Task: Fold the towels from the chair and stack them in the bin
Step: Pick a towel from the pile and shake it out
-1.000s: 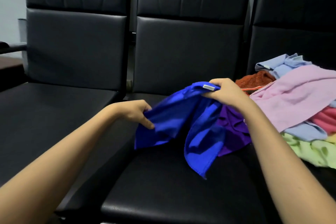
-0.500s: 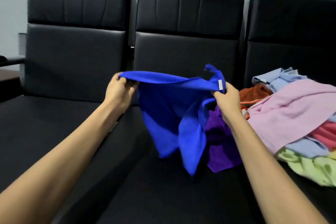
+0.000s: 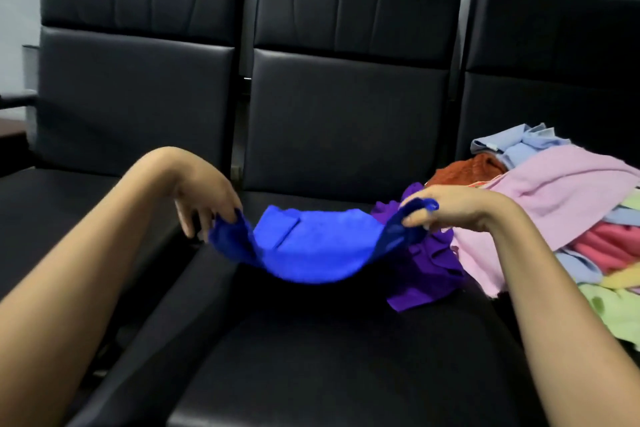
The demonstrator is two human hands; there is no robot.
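My left hand (image 3: 204, 196) and my right hand (image 3: 446, 210) each pinch one corner of the blue towel (image 3: 311, 250). The soft, fuzzy cloth sags between them in a curved shape above the smooth black leather seat (image 3: 311, 357). At my right lies the crumpled pile of towels (image 3: 561, 204).

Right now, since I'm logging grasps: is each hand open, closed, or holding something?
Left hand: pinches the left edge of the blue towel.
Right hand: pinches its right edge.
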